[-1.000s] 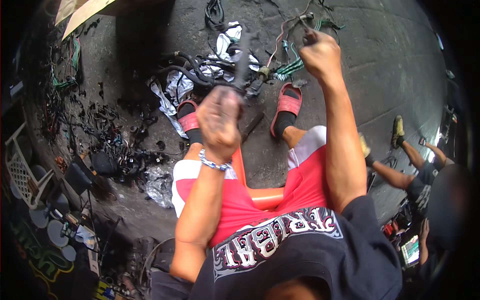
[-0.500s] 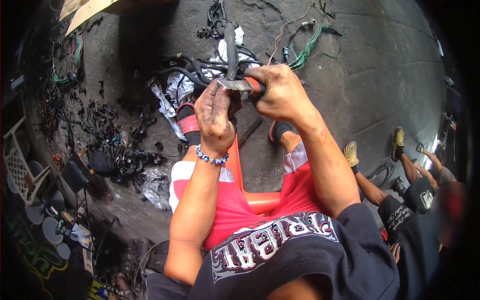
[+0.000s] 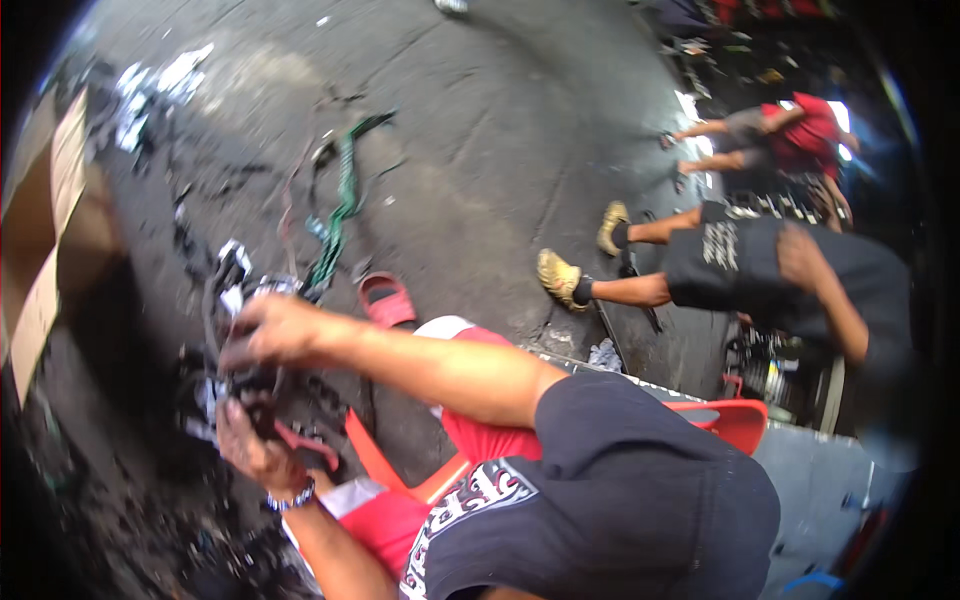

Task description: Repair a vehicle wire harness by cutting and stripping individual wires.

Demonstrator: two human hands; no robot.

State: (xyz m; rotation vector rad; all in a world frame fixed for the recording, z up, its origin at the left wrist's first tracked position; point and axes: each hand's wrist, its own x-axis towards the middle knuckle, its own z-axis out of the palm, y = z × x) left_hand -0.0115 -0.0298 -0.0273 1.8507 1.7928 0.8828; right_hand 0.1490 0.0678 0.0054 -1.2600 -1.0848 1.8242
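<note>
My right hand (image 3: 280, 332) is over a dark wiring harness (image 3: 211, 310) on the floor. Its fingers are curled but smeared by motion, and no blade shows in them. Just below, my left hand (image 3: 255, 447), with a blue and white bead bracelet (image 3: 292, 497) at the wrist, has its fingers closed at the harness's near part. Blur hides the exact grip. Pale plastic scraps (image 3: 232, 298) lie among the black cables. Beyond my right hand stretches a bundle of green wires (image 3: 345, 185).
A cardboard box (image 3: 62, 215) stands at the left. My foot in a red sandal (image 3: 388, 302) is beside the wires. To the right is a person in dark clothing and yellow shoes (image 3: 560, 278); another in a red shirt (image 3: 812, 130) is farther off. An orange-red plastic chair (image 3: 735, 420) is under me.
The view has swung to the right and my hands now appear lower left. The red-handled knife that my right hand held no longer shows. My hands have moved apart.
</note>
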